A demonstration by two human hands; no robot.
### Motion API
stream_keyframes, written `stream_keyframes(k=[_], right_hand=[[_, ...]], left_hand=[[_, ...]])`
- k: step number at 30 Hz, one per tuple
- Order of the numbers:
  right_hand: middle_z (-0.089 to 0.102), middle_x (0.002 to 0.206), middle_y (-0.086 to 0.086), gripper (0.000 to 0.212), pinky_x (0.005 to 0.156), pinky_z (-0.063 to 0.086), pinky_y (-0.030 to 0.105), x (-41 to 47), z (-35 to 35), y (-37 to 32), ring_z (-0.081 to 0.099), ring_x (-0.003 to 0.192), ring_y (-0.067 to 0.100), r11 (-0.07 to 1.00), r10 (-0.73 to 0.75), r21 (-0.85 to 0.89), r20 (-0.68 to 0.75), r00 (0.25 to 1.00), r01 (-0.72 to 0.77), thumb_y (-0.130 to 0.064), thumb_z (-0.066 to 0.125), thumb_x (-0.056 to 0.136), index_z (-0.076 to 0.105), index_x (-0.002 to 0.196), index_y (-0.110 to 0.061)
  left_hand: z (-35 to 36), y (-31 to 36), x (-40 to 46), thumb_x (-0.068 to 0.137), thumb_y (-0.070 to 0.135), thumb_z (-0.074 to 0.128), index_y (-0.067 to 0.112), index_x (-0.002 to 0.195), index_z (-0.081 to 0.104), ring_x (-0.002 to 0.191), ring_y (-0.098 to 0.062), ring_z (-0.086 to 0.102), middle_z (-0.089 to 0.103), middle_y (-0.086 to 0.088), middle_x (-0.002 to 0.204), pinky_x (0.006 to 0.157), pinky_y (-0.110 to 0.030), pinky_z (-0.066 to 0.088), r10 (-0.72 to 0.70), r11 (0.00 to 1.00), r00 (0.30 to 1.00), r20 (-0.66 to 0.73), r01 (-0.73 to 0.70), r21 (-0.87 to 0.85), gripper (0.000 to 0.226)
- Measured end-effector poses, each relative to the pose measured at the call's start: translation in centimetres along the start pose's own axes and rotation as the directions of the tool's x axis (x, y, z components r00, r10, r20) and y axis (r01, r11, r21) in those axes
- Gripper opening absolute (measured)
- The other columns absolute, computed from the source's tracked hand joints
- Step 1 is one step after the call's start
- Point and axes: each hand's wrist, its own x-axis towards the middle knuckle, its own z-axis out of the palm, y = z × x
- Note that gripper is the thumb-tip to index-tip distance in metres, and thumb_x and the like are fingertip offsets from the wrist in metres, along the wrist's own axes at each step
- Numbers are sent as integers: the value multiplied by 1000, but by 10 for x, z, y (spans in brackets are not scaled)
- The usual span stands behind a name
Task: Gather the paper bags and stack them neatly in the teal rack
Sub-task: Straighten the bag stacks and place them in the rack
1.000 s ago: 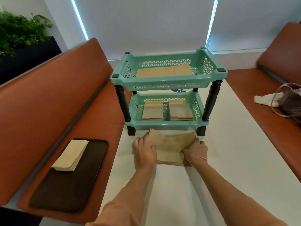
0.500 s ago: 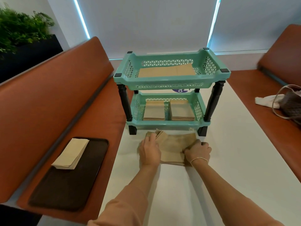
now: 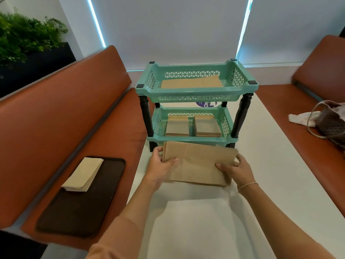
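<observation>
A flat stack of brown paper bags [image 3: 197, 161] is lifted a little above the white table, just in front of the teal rack [image 3: 196, 94]. My left hand [image 3: 160, 165] grips its left end, thumb on top. My right hand [image 3: 235, 169] grips the right end the same way. The rack has two tiers on black posts. A flat brown bag [image 3: 192, 83] lies in the top tier. Two small stacks of bags [image 3: 194, 126] sit side by side in the bottom tier.
The white table [image 3: 270, 156] runs between two orange benches. On the left bench a dark tray [image 3: 93, 202] holds a pale stack of bags [image 3: 84, 173]. A cloth bag [image 3: 328, 120] lies on the right bench. Plants [image 3: 24, 36] stand at the far left.
Both hands pressed the bags together on the table before. Now they have squared the stack and raised it off the table, thumbs on top.
</observation>
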Motion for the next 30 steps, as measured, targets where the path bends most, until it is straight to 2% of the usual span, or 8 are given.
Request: stream_keyframes(k=[3,6,9,13,19,22,25,30], right_hand=[[66,105,12,36,77,52,36,-21,-9,0,62,91,26,994,-20,110,110,994,7,7,74,67,62,97,-10],[68,90,8,29,67,53,30,-38,-15,8,62,82,24,989,-50,146,114,992,33,12,72,66,65,85,-10],[67,82,3,30,57,54,22,-54,-15,20,62,74,17,994,-68,87,70,995,61,11,75,65,65,81,-13],[65,82,-1,32,62,50,23,-67,-11,32,60,73,13,995,-75,61,27,997,73,9,76,67,63,86,-13],[64,79,-2,32,52,51,12,-72,-12,29,59,71,12,990,-125,75,43,991,122,14,71,68,64,90,-8],[67,79,1,29,60,54,19,-72,-15,36,61,73,18,995,-102,-6,65,993,102,13,73,67,66,83,-10],[66,80,4,20,73,49,31,-71,-19,43,60,76,20,968,-63,-238,93,994,84,5,74,70,66,77,-12],[65,85,8,19,74,44,27,-61,-30,19,61,83,24,904,-118,-391,161,980,173,4,74,71,67,84,-7]], left_hand=[[-1,-2,-17,81,-6,65,28,107,47,95,-13,60,63,1,103,85,-31,52,2,1000,995,96,-5,27,46],[-1,-11,-34,79,-5,68,27,105,53,99,-17,60,64,0,103,84,-29,52,-17,998,993,114,10,59,43],[1,-25,-52,74,-3,73,27,102,57,95,-16,61,65,1,100,80,-28,54,-6,999,999,42,4,54,44],[9,-39,-67,68,-2,79,26,101,56,91,-12,64,67,1,99,84,-29,54,-3,1000,999,-35,4,20,49],[16,-36,-70,65,1,82,19,105,60,94,-16,65,69,-1,102,86,-31,52,1,1000,994,-110,-1,0,50],[12,-37,-73,65,-1,82,17,100,62,89,-16,67,70,0,94,83,-29,53,-4,1000,996,-87,5,3,44],[6,-36,-74,67,1,81,19,93,63,85,-14,65,69,2,90,76,-22,53,-31,996,998,-62,36,78,37],[-9,9,-67,67,10,82,18,89,65,90,-13,61,66,4,90,72,-15,49,23,925,988,150,-78,372,29]])
